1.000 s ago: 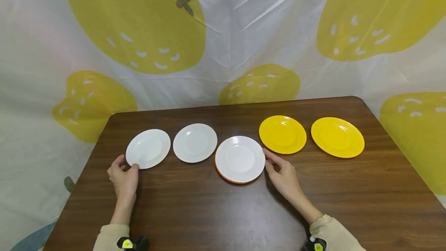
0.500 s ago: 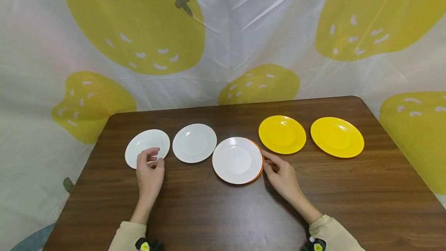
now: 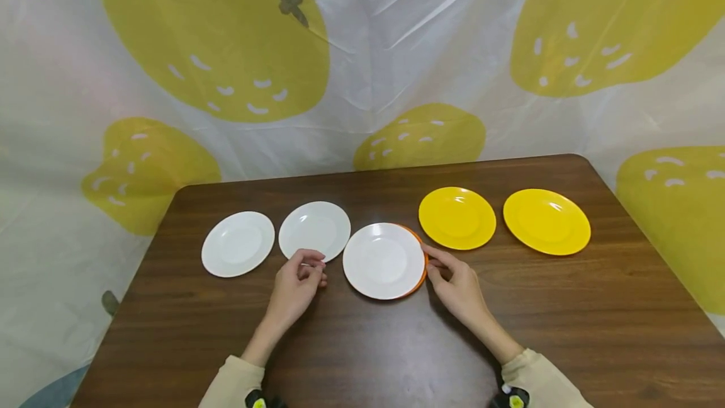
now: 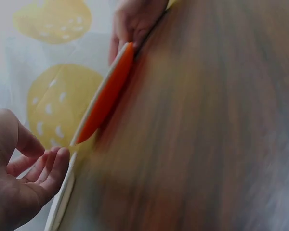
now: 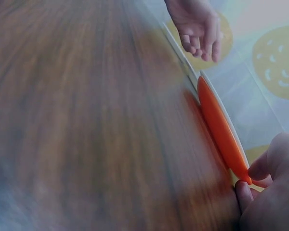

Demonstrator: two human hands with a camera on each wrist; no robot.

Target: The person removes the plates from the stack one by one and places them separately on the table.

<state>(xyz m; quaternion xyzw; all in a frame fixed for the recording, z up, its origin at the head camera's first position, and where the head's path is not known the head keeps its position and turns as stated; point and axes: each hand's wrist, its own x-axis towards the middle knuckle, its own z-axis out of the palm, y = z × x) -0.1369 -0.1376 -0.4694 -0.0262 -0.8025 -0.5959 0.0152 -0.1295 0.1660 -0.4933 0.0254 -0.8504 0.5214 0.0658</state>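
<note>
In the head view a white plate (image 3: 383, 262) sits on top of an orange plate (image 5: 219, 127), set off to the left so that an orange rim shows on the right. My right hand (image 3: 460, 288) pinches the orange plate's right rim, thumb and fingers on either side of it. My left hand (image 3: 294, 288), fingers loosely bent and holding nothing, hovers at the front edge of a second white plate (image 3: 313, 229), left of the stack. Farther left lies a third white plate (image 3: 238, 244).
Two yellow plates, one nearer the middle (image 3: 457, 219) and one farther right (image 3: 546, 222), lie toward the back. Everything rests on a brown wood-grain table (image 3: 351, 357). Behind it hangs a white cloth (image 3: 351, 68) with large yellow fruit prints.
My left hand has moved right, from the leftmost white plate's edge to the second one. The top white plate has shifted left, baring the orange rim. My right hand has stayed in place.
</note>
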